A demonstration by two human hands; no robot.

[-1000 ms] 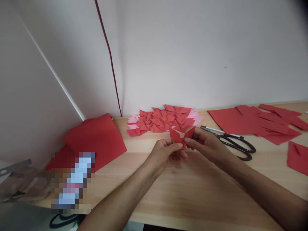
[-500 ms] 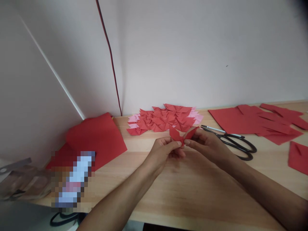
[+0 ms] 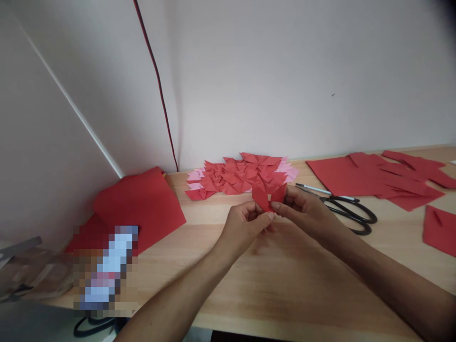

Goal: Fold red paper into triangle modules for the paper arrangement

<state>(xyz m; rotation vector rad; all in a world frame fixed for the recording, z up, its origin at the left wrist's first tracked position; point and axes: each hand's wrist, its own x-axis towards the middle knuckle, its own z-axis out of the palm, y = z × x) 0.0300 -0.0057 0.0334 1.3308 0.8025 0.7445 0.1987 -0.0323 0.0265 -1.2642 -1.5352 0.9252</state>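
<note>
A small folded piece of red paper (image 3: pixel 260 196) is held up over the table between both hands, two pointed flaps standing up with a gap between them. My left hand (image 3: pixel 245 222) pinches its lower left part, thumb in front. My right hand (image 3: pixel 301 207) grips the right flap, thumb pressed near the centre and fingers behind. Just beyond the hands lies a pile of folded red and pink paper pieces (image 3: pixel 235 178). Black-handled scissors (image 3: pixel 351 211) and a silver pen (image 3: pixel 320 191) rest right of my right hand, the pen lying across the scissors.
Red paper sheets (image 3: pixel 142 209) lie at the left, near a pixelated object (image 3: pixel 109 268) and a clear plastic bag (image 3: pixel 46 273). Red paper strips and sheets (image 3: pixel 363 175) cover the back right. Another red piece (image 3: pixel 440 230) is at the right edge. A white wall (image 3: pixel 267 80) stands behind the wooden table (image 3: pixel 278 289).
The red paper's flaps have come closer to upright, and a gap shows between them. My left thumb has shifted slightly right and down. The whole view has moved a little.
</note>
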